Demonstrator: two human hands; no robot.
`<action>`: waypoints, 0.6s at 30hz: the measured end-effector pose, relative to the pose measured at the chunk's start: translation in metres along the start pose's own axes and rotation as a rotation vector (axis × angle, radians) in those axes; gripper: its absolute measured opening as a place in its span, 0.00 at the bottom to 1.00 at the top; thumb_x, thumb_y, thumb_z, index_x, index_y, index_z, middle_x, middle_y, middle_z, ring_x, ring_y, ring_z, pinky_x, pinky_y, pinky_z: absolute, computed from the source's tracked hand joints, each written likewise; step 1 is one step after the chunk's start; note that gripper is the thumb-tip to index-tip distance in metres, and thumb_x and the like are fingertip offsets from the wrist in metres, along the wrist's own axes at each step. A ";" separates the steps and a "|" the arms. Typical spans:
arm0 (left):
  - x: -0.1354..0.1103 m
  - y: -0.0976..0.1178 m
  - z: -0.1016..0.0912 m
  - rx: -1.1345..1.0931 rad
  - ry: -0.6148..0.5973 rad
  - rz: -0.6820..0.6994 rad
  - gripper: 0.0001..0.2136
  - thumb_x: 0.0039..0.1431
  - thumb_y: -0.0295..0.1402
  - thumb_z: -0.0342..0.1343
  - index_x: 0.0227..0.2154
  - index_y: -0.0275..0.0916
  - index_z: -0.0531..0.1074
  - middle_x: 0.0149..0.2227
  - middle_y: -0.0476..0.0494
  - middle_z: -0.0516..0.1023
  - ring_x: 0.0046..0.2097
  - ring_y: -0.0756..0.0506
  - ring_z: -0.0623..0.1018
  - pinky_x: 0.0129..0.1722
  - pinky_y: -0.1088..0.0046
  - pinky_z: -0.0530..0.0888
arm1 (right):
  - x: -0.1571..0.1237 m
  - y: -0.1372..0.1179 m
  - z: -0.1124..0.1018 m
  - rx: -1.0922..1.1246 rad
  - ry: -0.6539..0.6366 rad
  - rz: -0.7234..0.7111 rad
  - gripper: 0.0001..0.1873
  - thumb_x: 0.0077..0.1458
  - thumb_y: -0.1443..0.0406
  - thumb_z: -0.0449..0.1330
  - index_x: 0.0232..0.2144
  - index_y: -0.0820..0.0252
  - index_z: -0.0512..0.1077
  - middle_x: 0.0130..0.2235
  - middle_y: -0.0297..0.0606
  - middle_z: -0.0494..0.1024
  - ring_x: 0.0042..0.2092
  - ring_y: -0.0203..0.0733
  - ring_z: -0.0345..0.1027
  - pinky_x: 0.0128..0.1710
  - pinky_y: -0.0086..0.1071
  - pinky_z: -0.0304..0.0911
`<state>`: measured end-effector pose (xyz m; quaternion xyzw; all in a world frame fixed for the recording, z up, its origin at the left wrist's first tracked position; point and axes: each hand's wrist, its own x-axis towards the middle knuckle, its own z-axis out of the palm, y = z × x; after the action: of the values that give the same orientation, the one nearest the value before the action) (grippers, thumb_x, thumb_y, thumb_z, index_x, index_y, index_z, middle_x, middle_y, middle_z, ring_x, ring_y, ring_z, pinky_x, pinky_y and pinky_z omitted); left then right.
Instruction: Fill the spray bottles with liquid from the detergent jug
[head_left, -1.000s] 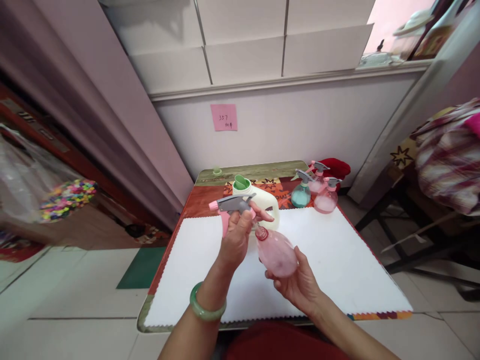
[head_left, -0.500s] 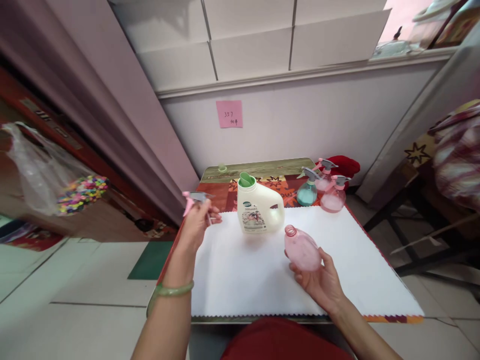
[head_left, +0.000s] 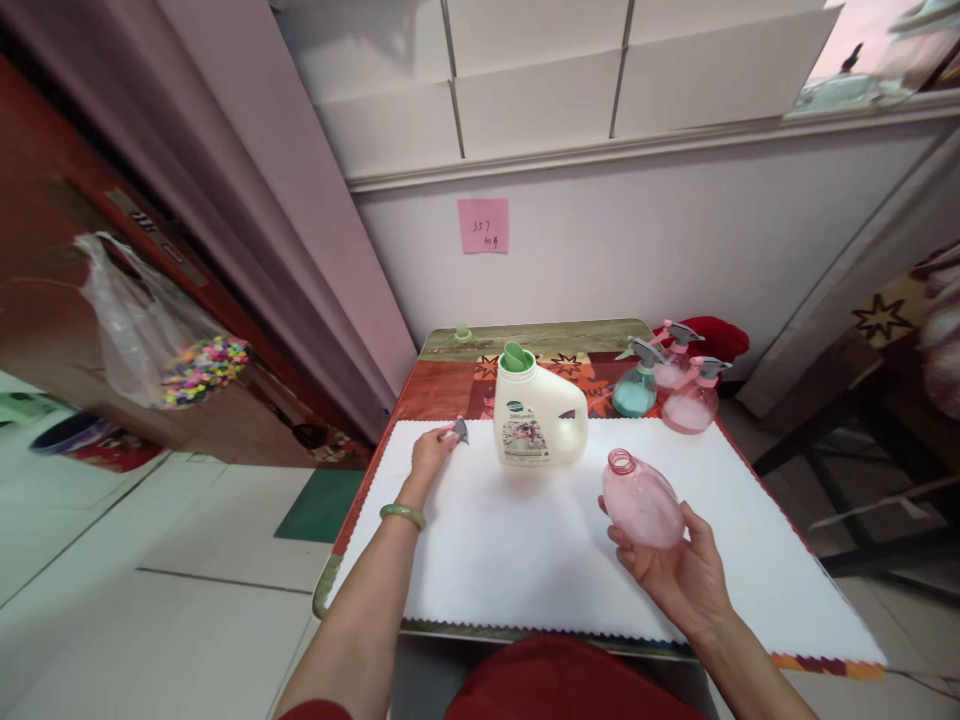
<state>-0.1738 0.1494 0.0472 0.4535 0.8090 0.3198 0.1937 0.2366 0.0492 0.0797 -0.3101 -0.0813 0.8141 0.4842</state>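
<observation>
My left hand [head_left: 431,455], below a green bangle, is at the left part of the white cloth, its fingers closed on a pink and grey spray nozzle [head_left: 460,430]. In my right hand [head_left: 686,575] is a pink bottle [head_left: 641,500], tilted to the left with its threaded mouth uncovered. Between the two hands stands a cream jug [head_left: 540,425] with a label and handle. A green spout [head_left: 517,357] shows in the jug's uncapped neck.
At the table's back right stand a teal spray bottle [head_left: 635,390] and two pink spray bottles [head_left: 690,405], near something red. A small green cap [head_left: 463,332] sits at the back edge. The white cloth [head_left: 495,570] covers the front. A plastic bag [head_left: 131,330] hangs at left.
My left hand has lowered the spray nozzle to the white cloth. The pink bottle stays in my right hand, still tilted. The view has shifted slightly left.
</observation>
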 end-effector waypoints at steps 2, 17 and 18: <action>-0.008 -0.003 0.005 0.055 0.093 0.061 0.14 0.63 0.42 0.58 0.44 0.36 0.74 0.45 0.33 0.78 0.55 0.31 0.75 0.51 0.54 0.71 | 0.002 -0.002 -0.002 -0.009 0.010 0.007 0.34 0.52 0.49 0.66 0.59 0.53 0.69 0.46 0.46 0.82 0.38 0.50 0.78 0.27 0.35 0.71; -0.059 -0.018 0.054 0.202 0.006 0.714 0.07 0.66 0.33 0.51 0.41 0.40 0.73 0.44 0.38 0.75 0.48 0.37 0.72 0.50 0.56 0.70 | 0.053 -0.102 0.090 -0.259 -0.109 -0.372 0.35 0.49 0.47 0.72 0.56 0.52 0.72 0.44 0.41 0.83 0.31 0.49 0.81 0.18 0.32 0.71; -0.059 -0.019 0.054 0.210 0.015 0.720 0.07 0.66 0.33 0.51 0.41 0.41 0.72 0.44 0.38 0.75 0.48 0.38 0.72 0.50 0.55 0.70 | 0.056 -0.107 0.099 -0.280 -0.107 -0.400 0.33 0.51 0.48 0.71 0.55 0.53 0.72 0.44 0.41 0.83 0.31 0.48 0.80 0.17 0.32 0.71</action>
<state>-0.1228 0.1102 -0.0039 0.7239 0.6276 0.2860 0.0151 0.2384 0.1686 0.1807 -0.3083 -0.2784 0.6981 0.5832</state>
